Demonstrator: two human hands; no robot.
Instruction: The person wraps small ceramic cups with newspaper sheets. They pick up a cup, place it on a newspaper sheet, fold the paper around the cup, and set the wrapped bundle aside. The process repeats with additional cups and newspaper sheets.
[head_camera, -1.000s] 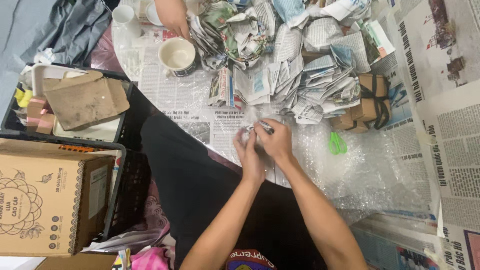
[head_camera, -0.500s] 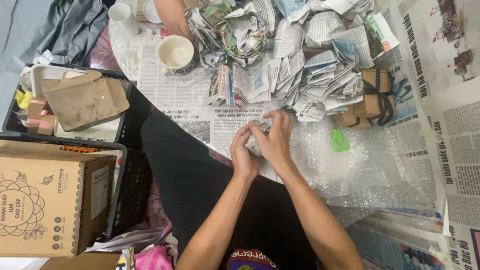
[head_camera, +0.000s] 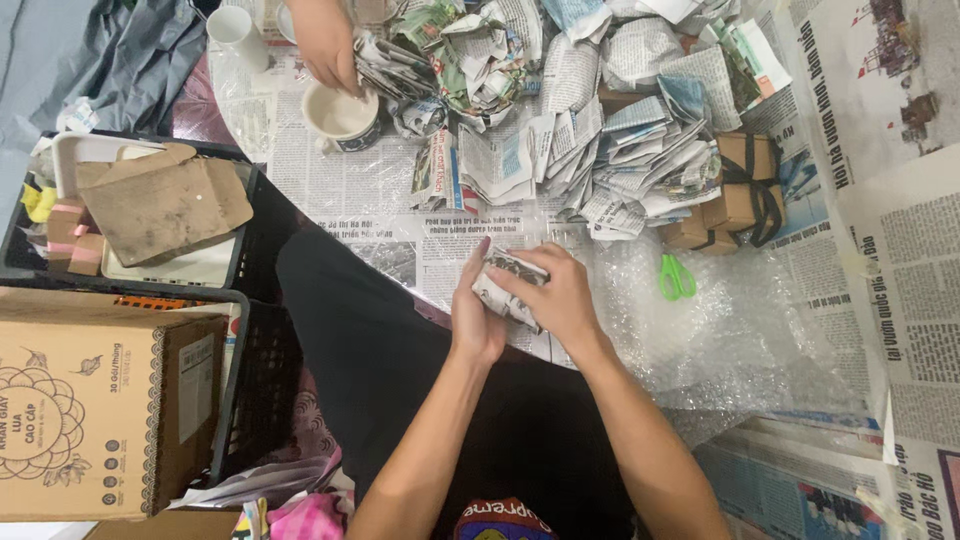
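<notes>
While both hands close around it, a small bundle wrapped in newspaper (head_camera: 508, 285) sits just above the person's lap, at the near edge of the paper-covered table (head_camera: 340, 190). The left hand (head_camera: 475, 315) cups its left side with fingers upright and curled against it; the right hand (head_camera: 555, 295) lies over the top and right, fingers bent round the wrapping — neither is spread wide.

A heap of crumpled newspaper bundles (head_camera: 600, 130) lies beyond, too many to count. To its right stand brown cardboard boxes (head_camera: 735, 195) tied with a dark strap; at least three show. One pair of green scissors (head_camera: 676, 277) rests on the bubble wrap (head_camera: 740, 340). At the far left another person's hand (head_camera: 325, 45) touches one white cup (head_camera: 340, 115), with a second white cup (head_camera: 235, 28) behind. A black crate (head_camera: 255, 215) holds a worn cardboard flap, and one large tan carton (head_camera: 95, 405) with a printed flower emblem and a pale label on its side stands nearest the left edge.
</notes>
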